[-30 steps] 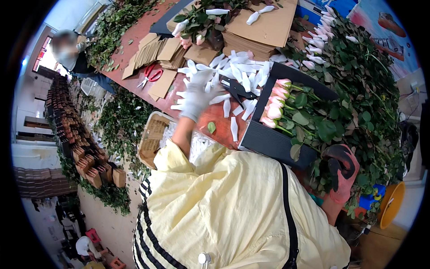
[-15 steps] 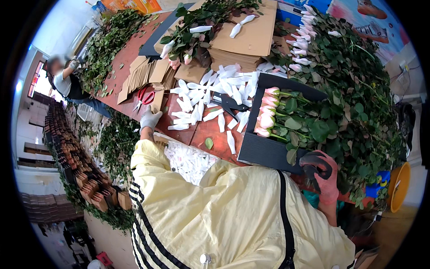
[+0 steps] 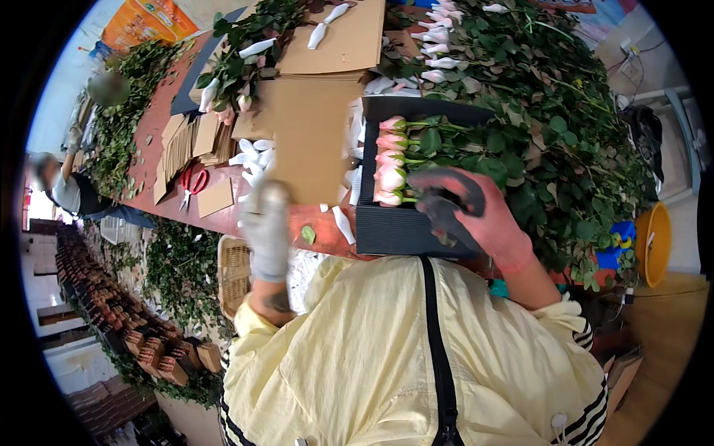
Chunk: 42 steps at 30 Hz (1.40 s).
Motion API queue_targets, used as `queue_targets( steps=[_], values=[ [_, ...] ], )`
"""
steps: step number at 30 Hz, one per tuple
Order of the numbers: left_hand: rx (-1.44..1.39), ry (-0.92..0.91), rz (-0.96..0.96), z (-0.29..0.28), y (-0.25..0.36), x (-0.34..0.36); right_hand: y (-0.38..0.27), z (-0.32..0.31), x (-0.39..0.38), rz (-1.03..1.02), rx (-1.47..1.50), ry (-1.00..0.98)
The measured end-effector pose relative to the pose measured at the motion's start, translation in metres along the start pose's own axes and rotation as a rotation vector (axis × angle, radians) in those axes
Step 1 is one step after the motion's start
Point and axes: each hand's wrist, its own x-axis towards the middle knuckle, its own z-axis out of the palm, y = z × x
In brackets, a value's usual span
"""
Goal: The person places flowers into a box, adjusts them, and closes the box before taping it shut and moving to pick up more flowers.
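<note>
My left hand (image 3: pixel 266 230), in a whitish glove and smeared by motion, is at the lower left edge of a brown cardboard sheet (image 3: pixel 312 141), apparently gripping it. The sheet stands over the white mesh sleeves. My right hand (image 3: pixel 476 215), in a pink glove with black palm and fingers, is over the near side of a black corrugated box (image 3: pixel 405 234). Its fingers are curved and apart, beside the lowest rose heads. Pale pink roses (image 3: pixel 390 177) lie in a column inside the box, heads left, leafy stems right.
Red scissors (image 3: pixel 193 187) and a small cardboard piece (image 3: pixel 216 198) lie left. A cardboard stack (image 3: pixel 335 44) stands behind. Sleeved roses and foliage (image 3: pixel 550 141) pile right, near a yellow bucket (image 3: pixel 654 245). A wicker basket (image 3: pixel 234 271) sits below the table edge. People work far left.
My left hand has moved right from the table's left edge, and the cardboard sheet now covers many sleeves. My right hand has risen over the box. The view has shifted.
</note>
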Motion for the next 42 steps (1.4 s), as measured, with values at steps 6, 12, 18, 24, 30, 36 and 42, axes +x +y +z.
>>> queue_targets(
  steps=[6,12,18,24,30,36,42],
  values=[
    [-0.270,-0.522,-0.152,0.068,0.019,-0.017,0.006,-0.026,0.047,0.123,0.054,0.090],
    [0.218,-0.412,0.169,0.062,0.014,0.016,0.040,-0.048,0.072,0.292,0.156,-0.009],
    [0.552,-0.714,0.622,0.103,0.016,0.029,0.054,-0.039,0.074,0.221,-0.656,0.092],
    [0.776,-0.872,0.586,0.111,0.007,0.037,0.004,-0.033,0.069,-0.269,-1.249,0.295],
    [0.825,-0.829,0.665,0.114,0.008,0.030,0.015,-0.098,0.108,-0.267,-1.309,0.182],
    [1.017,-0.954,0.453,0.122,0.048,0.026,0.047,-0.059,0.058,-0.149,-1.626,0.133],
    [0.777,-0.864,0.896,0.149,0.020,0.050,0.060,-0.058,0.047,-0.187,-1.530,0.203]
  ],
)
